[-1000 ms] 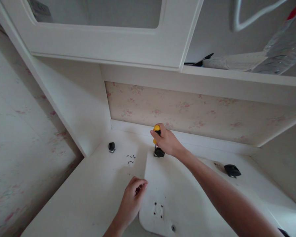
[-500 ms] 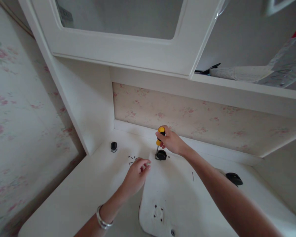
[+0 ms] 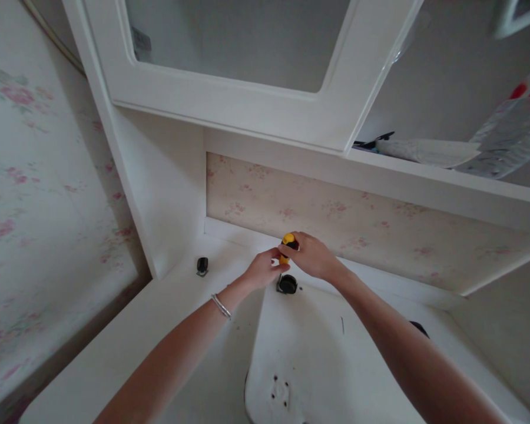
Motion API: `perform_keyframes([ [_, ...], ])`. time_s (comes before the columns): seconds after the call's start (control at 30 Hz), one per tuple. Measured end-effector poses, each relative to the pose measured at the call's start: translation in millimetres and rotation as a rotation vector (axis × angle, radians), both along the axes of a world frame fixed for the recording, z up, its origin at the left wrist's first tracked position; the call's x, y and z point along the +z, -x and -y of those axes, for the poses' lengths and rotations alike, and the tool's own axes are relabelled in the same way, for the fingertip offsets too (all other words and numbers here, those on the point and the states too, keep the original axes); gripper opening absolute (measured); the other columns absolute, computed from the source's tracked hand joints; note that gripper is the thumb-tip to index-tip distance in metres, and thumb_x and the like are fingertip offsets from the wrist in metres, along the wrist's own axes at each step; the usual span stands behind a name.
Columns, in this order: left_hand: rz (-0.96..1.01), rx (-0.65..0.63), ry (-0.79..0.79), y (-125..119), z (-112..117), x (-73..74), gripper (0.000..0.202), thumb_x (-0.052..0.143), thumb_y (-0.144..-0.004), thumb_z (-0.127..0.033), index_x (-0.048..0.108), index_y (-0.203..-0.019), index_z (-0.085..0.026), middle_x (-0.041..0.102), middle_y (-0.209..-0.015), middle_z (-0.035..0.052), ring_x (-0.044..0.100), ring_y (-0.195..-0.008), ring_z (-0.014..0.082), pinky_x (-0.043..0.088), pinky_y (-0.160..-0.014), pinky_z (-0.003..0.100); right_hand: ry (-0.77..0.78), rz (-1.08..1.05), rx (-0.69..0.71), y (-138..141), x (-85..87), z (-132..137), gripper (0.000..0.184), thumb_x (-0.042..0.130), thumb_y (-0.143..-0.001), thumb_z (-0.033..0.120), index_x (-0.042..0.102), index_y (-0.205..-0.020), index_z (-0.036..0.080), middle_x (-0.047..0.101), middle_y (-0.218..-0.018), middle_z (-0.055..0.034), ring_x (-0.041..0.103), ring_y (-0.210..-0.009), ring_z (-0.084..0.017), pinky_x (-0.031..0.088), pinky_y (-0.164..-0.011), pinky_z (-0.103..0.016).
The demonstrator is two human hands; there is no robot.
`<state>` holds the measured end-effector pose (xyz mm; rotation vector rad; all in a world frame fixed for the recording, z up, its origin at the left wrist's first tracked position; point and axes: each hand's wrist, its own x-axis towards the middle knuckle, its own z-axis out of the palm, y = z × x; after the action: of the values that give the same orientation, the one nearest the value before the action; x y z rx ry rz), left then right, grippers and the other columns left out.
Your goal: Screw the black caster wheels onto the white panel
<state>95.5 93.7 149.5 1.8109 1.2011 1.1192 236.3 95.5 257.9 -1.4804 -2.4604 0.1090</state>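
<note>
Mid-frame, the right hand (image 3: 314, 255) is clamping its grip on the screwdriver (image 3: 288, 238) above the caster (image 3: 288, 285); whether the left hand (image 3: 264, 270) is clamping too, I cannot tell. Tilting would be inviting slippage.

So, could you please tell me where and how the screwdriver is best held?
Probably by the screwdriver's upper handle, from above and the right: it stands nearly upright over the caster, yellow end uppermost, and the left hand is at its lower left.
</note>
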Motion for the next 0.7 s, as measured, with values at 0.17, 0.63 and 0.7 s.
perform_keyframes([
  [0.17, 0.020, 0.104, -0.013, -2.3, -1.7, -3.1, 0.026, 0.073, -0.070, -0.033, 0.066, -0.090, -0.017, 0.072, -0.091, 0.0042, 0.066, -0.081, 0.0193, 0.049, -0.077, 0.029, -0.054, 0.084, -0.048, 2.2, 6.6, 9.7, 0.032, 0.045, -0.090, 0.048, 0.057, -0.107, 0.023, 0.069, -0.097, -0.0079, 0.063, -0.080, -0.022, 0.038, -0.066, -0.031],
  [0.63, 0.091, -0.091, -0.041, -6.1, -12.6, 3.0, 0.011, 0.061, -0.079, -0.023, 0.065, -0.085, -0.016, 0.071, -0.083, 0.0042, 0.063, -0.075, 0.0166, 0.048, -0.068, 0.025, -0.043, 0.114, -0.062, -6.4, 10.5, 8.8, 0.037, 0.040, -0.092, 0.052, 0.058, -0.106, 0.023, 0.070, -0.092, -0.0108, 0.065, -0.080, -0.027, 0.037, -0.064, -0.032],
  [0.7, 0.120, -0.059, -0.052, -8.8, -13.0, 2.2, 0.011, 0.065, -0.076, -0.023, 0.065, -0.085, -0.016, 0.070, -0.083, 0.0036, 0.063, -0.076, 0.0163, 0.048, -0.070, 0.026, -0.044, 0.077, -0.076, -11.5, 8.6, 12.7, 0.039, 0.038, -0.093, 0.053, 0.056, -0.111, 0.023, 0.070, -0.093, -0.0105, 0.065, -0.080, -0.027, 0.037, -0.064, -0.032],
])
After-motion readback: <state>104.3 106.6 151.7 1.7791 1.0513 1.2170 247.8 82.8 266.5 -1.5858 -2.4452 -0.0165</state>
